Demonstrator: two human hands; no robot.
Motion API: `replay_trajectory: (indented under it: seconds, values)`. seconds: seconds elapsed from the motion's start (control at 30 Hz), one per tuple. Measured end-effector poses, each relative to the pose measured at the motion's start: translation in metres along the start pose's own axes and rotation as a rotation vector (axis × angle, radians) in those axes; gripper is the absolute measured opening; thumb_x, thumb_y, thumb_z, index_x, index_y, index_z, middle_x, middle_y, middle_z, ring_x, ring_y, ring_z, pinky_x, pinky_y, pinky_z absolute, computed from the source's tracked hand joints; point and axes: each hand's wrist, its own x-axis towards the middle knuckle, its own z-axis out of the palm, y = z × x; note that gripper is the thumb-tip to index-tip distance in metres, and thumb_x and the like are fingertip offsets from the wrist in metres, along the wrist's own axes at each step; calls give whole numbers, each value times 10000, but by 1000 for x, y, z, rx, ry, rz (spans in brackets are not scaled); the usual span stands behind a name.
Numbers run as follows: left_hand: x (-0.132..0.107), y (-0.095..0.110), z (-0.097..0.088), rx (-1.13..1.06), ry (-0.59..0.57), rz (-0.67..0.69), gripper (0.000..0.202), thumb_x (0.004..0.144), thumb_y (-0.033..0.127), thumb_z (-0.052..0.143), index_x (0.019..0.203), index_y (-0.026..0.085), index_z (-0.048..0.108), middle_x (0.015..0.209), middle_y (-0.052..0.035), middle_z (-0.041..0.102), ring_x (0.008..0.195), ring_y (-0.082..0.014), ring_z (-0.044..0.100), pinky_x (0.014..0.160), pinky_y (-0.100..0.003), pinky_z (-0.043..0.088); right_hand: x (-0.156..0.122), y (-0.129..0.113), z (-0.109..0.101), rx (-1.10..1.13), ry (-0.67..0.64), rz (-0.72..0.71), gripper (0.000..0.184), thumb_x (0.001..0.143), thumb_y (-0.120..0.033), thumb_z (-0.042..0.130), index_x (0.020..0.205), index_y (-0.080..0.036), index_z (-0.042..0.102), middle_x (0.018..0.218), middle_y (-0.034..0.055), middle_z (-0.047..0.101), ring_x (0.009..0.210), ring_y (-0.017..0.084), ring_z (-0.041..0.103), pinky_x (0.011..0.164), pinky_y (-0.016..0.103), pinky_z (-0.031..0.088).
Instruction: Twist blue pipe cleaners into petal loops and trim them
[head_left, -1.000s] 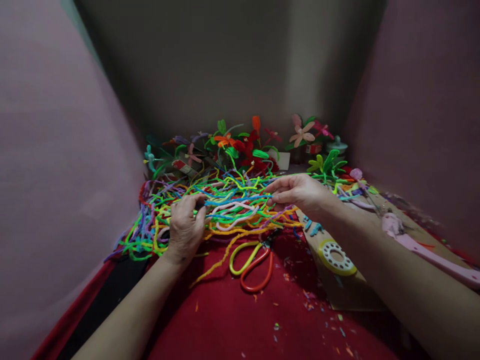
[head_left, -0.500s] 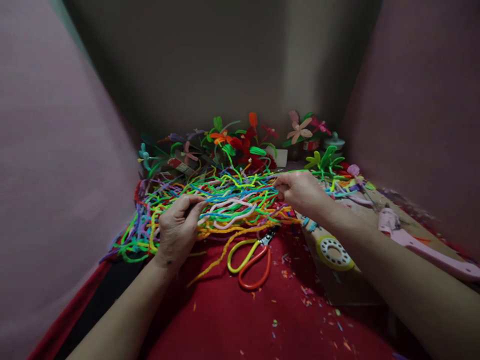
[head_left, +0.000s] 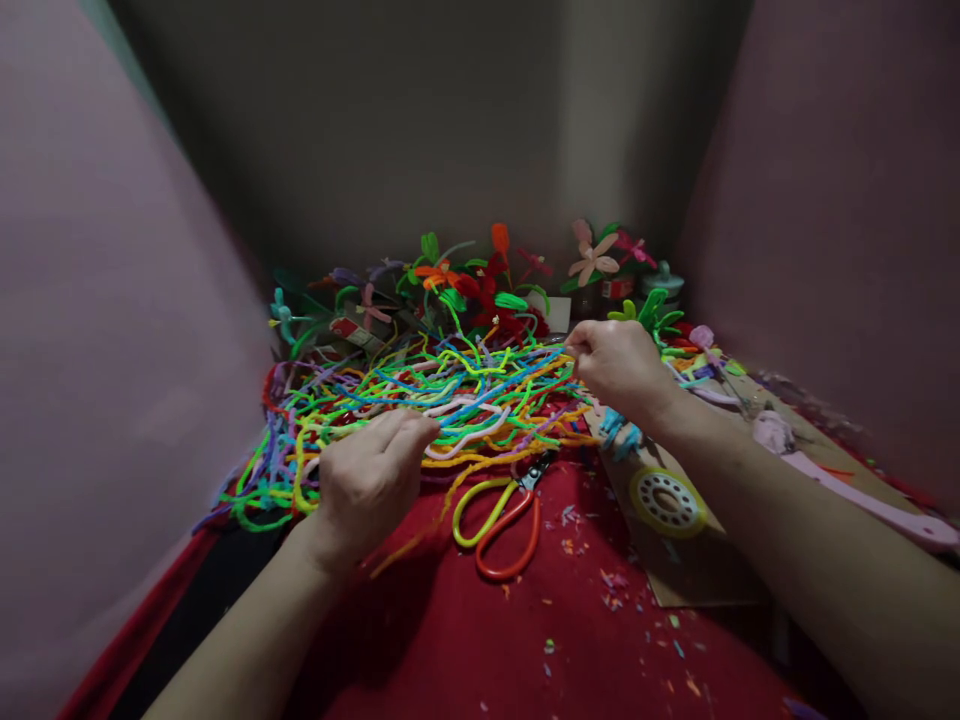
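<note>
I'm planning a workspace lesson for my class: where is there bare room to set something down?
Most room: the red cloth nearer than the scissors, left of most clippings. A smaller patch: cardboard between the yellow-rimmed disc and the near edge. Crowded: the tangled pipe cleaners, and the pipe-cleaner flowers behind them.

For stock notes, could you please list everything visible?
fuzzy stems: many, multicoloured, middle
blue stem: one, blue, centre
flowers: several, multicoloured, back
jar: one, bluish, back right
card: one, white, back
cloth: one, red, front
scissors: one, yellow and red, front
scraps: many, mixed, on cloth
board: one, brown, right
pieces: several, blue, on board
holed disc: one, white and yellow, on board
tool: one, pink, far right
walls: three, grey or pinkish, around
left hand: one, pinching blue stem
right hand: one, pinching likewise
</note>
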Motion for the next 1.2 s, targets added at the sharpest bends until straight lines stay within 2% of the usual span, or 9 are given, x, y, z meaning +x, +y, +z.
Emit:
replay_trajectory:
  seconds: [0.13,0.4,0.63,0.7,0.8,0.9,0.97,1.07,1.2]
  values:
    - [-2,-7,1,59,24,-97,60,841,175,522,857,209,568,778,-12,654,725,-140,628,657,-239,464,-2,-3,-10,108,30,8,238,748,-160,503,858,-189,711,758,83,689,729,210,626,620,272,394]
    - [-6,-20,10,-61,97,-339,48,835,222,545,865,219,583,772,1,624,697,-138,601,664,-252,455,-6,-5,-33,571,-102,-152,170,757,-199,549,806,-130,696,618,25,616,576,118,543,552,231,402]
    - [-3,-25,10,-74,86,-522,100,831,294,534,813,226,605,760,5,637,707,-153,603,677,-272,459,-9,-6,-58,622,108,-67,145,773,-206,571,776,-139,700,673,38,629,645,135,565,566,240,404]
    - [-2,-27,9,-101,91,-634,119,822,312,539,814,221,615,769,4,648,718,-156,611,683,-271,464,-12,-10,-55,617,40,-131,155,783,-212,562,761,-143,700,637,27,620,613,125,550,557,240,397]
    - [-2,-30,10,-160,85,-765,142,825,311,519,865,219,619,771,4,658,739,-158,626,676,-261,470,-22,-23,-33,504,-161,-251,174,807,-199,536,773,-146,699,653,29,637,626,133,561,589,249,415]
    - [-3,-33,14,-156,-33,-741,217,823,318,511,997,211,585,849,-18,667,770,-170,634,687,-276,475,-38,-36,3,346,-310,-434,218,820,-134,504,957,-157,672,941,81,676,850,180,600,745,283,446]
    - [-4,-36,17,-122,-142,-681,307,809,361,534,1069,199,545,912,-49,664,791,-189,632,686,-298,476,-49,-41,24,255,-331,-608,297,805,-100,507,1073,-164,619,1135,106,615,1002,209,555,847,314,425]
    - [-6,-39,18,-117,-290,-576,433,790,459,549,1121,182,509,951,-84,652,862,-224,619,709,-331,475,-58,-40,42,139,-408,-675,263,826,-89,470,1035,-152,617,1034,119,628,938,221,548,821,336,429]
    - [-9,-34,15,-106,-550,-359,475,739,559,572,1051,201,560,926,-89,637,874,-252,572,704,-356,459,-59,-37,39,108,-490,-704,249,835,-76,451,964,-156,649,949,116,626,865,212,538,765,323,423]
